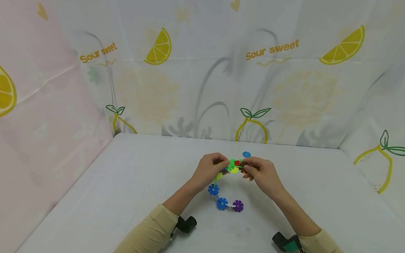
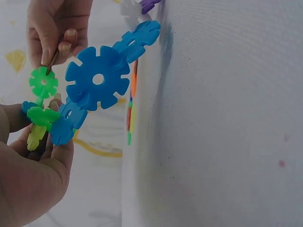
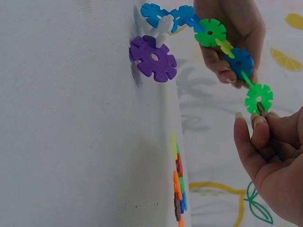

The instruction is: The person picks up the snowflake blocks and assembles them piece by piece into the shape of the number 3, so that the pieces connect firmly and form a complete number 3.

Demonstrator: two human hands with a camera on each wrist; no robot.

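A chain of notched plastic snowflake discs [image 2: 111,75] runs from the left hand's fingers down to the table. My left hand [image 1: 207,169] grips the chain's upper part, where blue, yellow and green discs meet. At the chain's top end stands a green disc [image 3: 265,92] with its face turned outward. Between thumb and fingers, my right hand [image 1: 264,174] pinches a brown disc [image 3: 261,109], seen edge-on against that green disc's lower rim in the right wrist view. The purple disc [image 1: 238,206] forms the low end on the table, joined through a white disc [image 3: 164,26] to blue ones.
Loose discs [image 3: 180,179] in several colours lie on the white table [image 1: 140,174] behind the hands, among them a blue disc [image 1: 246,154]. A lemon-printed cloth [image 1: 200,85] hangs at the back and sides. Black wrist-camera mounts [image 1: 187,225] sit under both forearms.
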